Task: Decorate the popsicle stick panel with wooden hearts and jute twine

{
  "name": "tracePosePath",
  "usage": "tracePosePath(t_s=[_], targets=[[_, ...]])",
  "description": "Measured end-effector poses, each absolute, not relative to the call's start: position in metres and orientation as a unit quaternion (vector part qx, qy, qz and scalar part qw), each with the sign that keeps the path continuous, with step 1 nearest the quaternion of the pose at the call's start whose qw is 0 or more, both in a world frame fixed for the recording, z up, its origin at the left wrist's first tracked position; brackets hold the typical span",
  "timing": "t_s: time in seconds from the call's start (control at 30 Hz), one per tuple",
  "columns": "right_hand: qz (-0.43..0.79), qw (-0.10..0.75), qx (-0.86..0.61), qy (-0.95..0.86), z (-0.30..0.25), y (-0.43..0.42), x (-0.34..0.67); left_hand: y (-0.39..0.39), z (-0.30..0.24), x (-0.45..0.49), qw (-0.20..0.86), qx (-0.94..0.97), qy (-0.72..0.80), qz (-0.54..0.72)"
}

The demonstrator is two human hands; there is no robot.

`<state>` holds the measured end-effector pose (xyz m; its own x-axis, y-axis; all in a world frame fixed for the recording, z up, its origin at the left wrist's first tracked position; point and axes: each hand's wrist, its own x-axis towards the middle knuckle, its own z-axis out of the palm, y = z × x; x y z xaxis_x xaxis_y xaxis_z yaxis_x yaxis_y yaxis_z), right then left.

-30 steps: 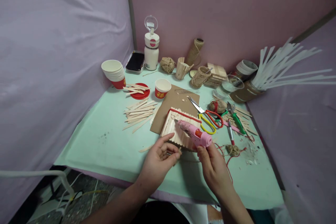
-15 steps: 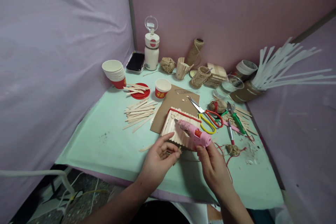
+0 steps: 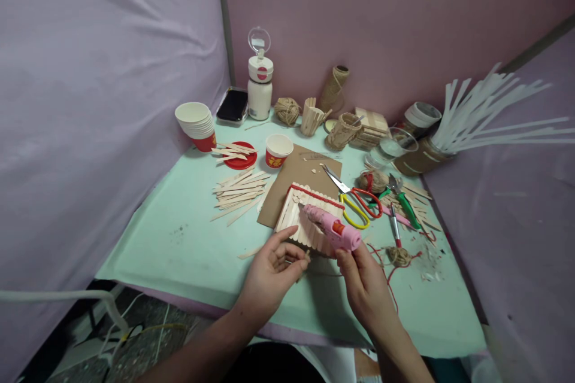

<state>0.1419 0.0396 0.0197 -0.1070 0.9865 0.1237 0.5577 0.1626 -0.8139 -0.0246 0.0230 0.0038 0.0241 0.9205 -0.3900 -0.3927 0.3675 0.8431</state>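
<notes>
Grips a pink glue gun (image 3: 338,230) in the right hand (image 3: 366,278), closed around the handle. Aims the nozzle (image 3: 302,206) over a wooden-stick panel (image 3: 290,218); cannot tell whether touching. Locates this panel near the middle of the green-covered table (image 3: 148,239), partly over a brown cardboard sheet (image 3: 294,167), with red cord (image 3: 314,196) along the far edge and small wooden discs (image 3: 296,198) near one corner. Curls the left hand (image 3: 272,269) at the panel's near side, with thumb and fingertips close together at a small brownish piece (image 3: 308,254); cannot tell whether pinched or merely touched. Finds scissors (image 3: 344,188) just right of the panel, green-handled cutters (image 3: 407,209) farther right. Notes loose sticks (image 3: 240,194) left of the cardboard.
</notes>
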Motion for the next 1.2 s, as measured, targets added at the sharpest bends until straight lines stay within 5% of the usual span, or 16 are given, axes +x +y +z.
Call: tracePosePath(t_s=[1.2], targets=[[0.313,0.347,-0.572,-0.674,0.0239,0.0412,0.1395,0.023,0.0031,-0.0244,0.661,0.272,0.497,0.493]])
